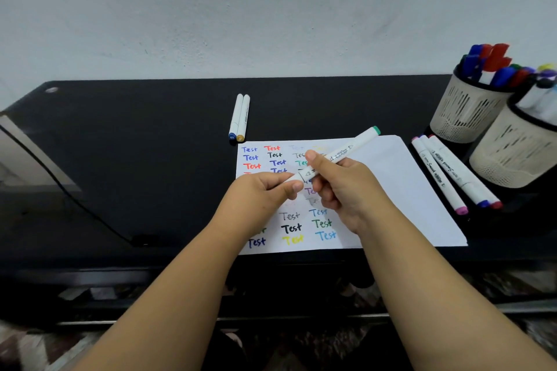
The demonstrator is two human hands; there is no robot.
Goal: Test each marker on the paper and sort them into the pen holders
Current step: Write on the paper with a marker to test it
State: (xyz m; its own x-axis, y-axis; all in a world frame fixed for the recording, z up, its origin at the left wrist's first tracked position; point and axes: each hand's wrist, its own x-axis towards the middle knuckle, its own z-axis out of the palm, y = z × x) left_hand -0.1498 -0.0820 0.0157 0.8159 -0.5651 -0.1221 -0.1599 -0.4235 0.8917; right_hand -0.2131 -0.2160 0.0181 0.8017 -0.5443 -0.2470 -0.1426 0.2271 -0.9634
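Note:
A white marker with a green end cap (352, 146) is held over the white paper (401, 187). My right hand (340, 187) grips its barrel. My left hand (265, 190) pinches the marker's near end, where its cap sits. The paper lies on the black table (135, 144) and carries several coloured "Test" words. Two white markers (239, 117) lie side by side beyond the paper. Three more markers (452, 173) lie to the right of it. Two beige mesh pen holders stand at the far right: the rear one (465, 113) is full of markers, and the front one (512, 150) holds several too.
A dark cable (75, 199) runs across the left part of the table. A white wall rises behind the table. The table's front edge is just below the paper, with patterned floor under it.

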